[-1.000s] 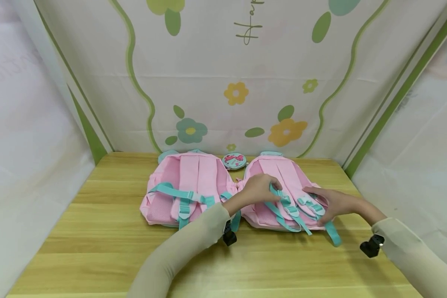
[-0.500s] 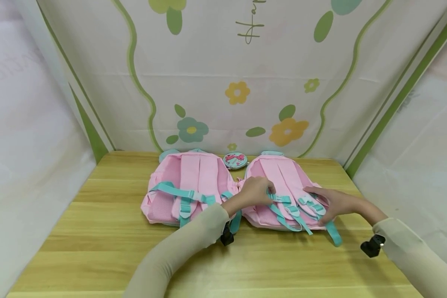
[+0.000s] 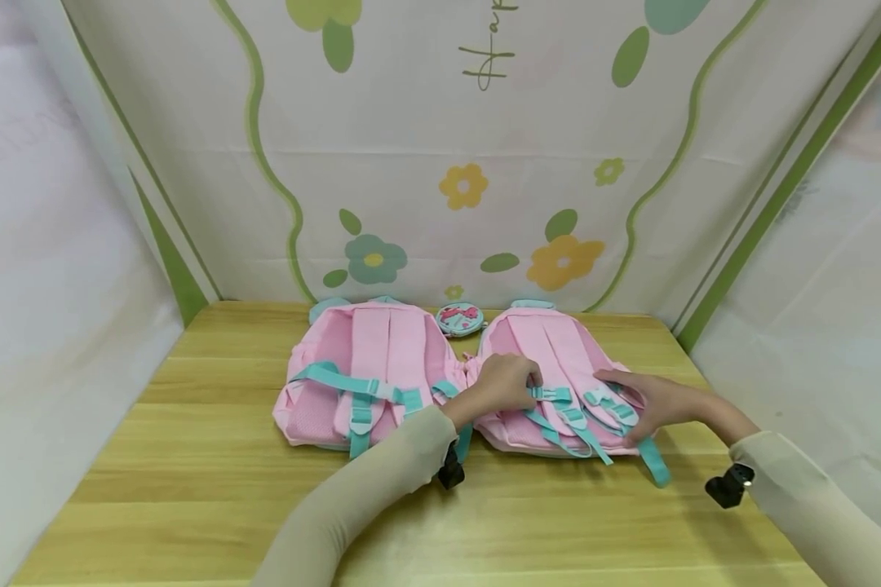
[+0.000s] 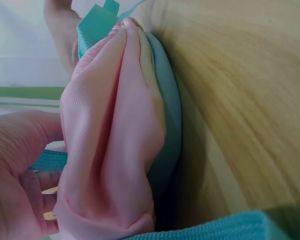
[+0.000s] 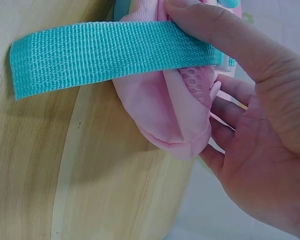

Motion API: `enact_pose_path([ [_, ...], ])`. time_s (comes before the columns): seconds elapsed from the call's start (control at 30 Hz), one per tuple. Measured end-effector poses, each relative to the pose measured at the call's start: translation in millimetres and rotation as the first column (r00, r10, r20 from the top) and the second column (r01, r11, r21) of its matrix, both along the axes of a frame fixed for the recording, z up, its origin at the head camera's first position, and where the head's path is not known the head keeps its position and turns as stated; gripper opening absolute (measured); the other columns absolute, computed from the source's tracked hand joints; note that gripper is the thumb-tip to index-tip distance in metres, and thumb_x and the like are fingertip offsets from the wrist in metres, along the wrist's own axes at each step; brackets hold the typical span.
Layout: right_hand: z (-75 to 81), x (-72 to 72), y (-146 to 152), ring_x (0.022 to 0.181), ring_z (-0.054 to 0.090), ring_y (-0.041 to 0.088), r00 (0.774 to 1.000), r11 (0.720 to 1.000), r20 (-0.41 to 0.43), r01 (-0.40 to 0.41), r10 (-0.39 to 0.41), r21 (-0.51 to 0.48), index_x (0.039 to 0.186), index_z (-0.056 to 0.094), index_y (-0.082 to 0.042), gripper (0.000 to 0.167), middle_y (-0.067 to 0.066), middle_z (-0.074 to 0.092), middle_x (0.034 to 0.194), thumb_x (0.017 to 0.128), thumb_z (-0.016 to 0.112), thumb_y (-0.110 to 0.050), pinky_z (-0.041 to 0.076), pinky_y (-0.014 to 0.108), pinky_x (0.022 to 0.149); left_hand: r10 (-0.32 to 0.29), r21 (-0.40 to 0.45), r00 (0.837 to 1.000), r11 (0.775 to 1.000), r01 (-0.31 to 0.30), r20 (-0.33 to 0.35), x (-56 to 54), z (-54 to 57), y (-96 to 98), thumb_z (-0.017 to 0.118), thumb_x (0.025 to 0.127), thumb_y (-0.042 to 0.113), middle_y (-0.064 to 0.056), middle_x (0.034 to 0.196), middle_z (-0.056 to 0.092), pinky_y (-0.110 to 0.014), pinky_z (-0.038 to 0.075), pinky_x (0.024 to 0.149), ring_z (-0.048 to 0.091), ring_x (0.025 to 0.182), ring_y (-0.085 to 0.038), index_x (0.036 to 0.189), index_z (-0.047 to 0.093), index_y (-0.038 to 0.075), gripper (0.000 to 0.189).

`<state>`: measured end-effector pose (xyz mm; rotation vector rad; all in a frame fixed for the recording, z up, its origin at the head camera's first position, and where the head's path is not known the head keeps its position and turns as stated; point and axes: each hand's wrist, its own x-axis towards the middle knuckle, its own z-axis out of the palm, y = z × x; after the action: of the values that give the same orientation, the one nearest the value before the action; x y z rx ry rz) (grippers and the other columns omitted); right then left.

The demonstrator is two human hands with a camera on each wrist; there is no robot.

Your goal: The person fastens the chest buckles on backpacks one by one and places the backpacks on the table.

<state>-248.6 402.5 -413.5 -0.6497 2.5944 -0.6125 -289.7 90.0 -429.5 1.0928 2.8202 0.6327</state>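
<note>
Flowered white fabric, its visible lettering reading "Hap", backs the wood-grain table. Left grip, nearly closed, pinches a buckled teal webbing strap on the right pink backpack; right grip, spread wider, curves round its right side. Mesh panels line the left backpack; a round pouch lies between, far.

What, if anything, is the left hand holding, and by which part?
The left hand pinches a teal strap beside its buckle, on the right-hand pink backpack.
</note>
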Motion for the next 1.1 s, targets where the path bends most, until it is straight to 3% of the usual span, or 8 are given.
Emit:
enact_pose_path([
  [0.33, 2.3, -1.7, -0.2, 0.142, 0.031, 0.056, 1.0, 1.0, 0.023, -0.003, 0.003, -0.005, 0.158, 0.031, -0.003, 0.116, 0.035, 0.03, 0.158, 0.068, 0.094, -0.04, 0.038, 0.07, 0.105, -0.005, 0.205, 0.991, 0.979, -0.022, 0.132, -2.5, -1.2, -6.4, 0.081, 0.081, 0.018, 0.008, 0.092, 0.075, -0.018, 0.047, 0.075, 0.063, 0.082, -0.001, 0.097, 0.076, 0.019, 0.017],
  [0.6, 11.8, -0.9, -3.1, 0.145, 0.023, 0.059, 0.995, 1.0, 0.099, 0.015, -0.013, -0.021, 0.159, 0.028, -0.003, 0.114, 0.035, 0.025, 0.161, 0.071, 0.093, -0.036, 0.032, 0.074, 0.107, -0.055, 0.285, 0.971, 0.958, -0.013, 0.232, -4.3, -1.0, -9.0, 0.08, 0.085, 0.019, 0.005, 0.099, 0.077, -0.015, 0.05, 0.073, 0.066, 0.085, 0.0, 0.11, 0.078, 0.017, 0.026],
  [0.83, 17.1, -3.5, -4.2, 0.146, 0.021, 0.06, 0.994, 0.999, 0.111, 0.001, 0.003, -0.032, 0.159, 0.03, -0.004, 0.109, 0.033, 0.028, 0.161, 0.074, 0.091, -0.034, 0.03, 0.075, 0.107, -0.077, 0.306, 0.967, 0.952, -0.001, 0.241, -3.1, -1.6, -8.0, 0.081, 0.087, 0.024, 0.005, 0.103, 0.078, -0.014, 0.05, 0.076, 0.068, 0.09, -0.002, 0.113, 0.078, 0.016, 0.027],
  [1.1, 18.3, -9.7, -9.7, 0.142, 0.033, 0.057, 0.999, 0.997, 0.005, -0.047, 0.047, -0.056, 0.152, 0.042, 0.0, 0.091, 0.03, 0.039, 0.157, 0.081, 0.087, -0.036, 0.033, 0.073, 0.107, -0.072, 0.335, 0.967, 0.942, -0.014, 0.243, -0.6, -1.4, -4.8, 0.08, 0.09, 0.029, 0.004, 0.101, 0.077, -0.014, 0.05, 0.076, 0.066, 0.087, -0.001, 0.112, 0.078, 0.015, 0.026],
])
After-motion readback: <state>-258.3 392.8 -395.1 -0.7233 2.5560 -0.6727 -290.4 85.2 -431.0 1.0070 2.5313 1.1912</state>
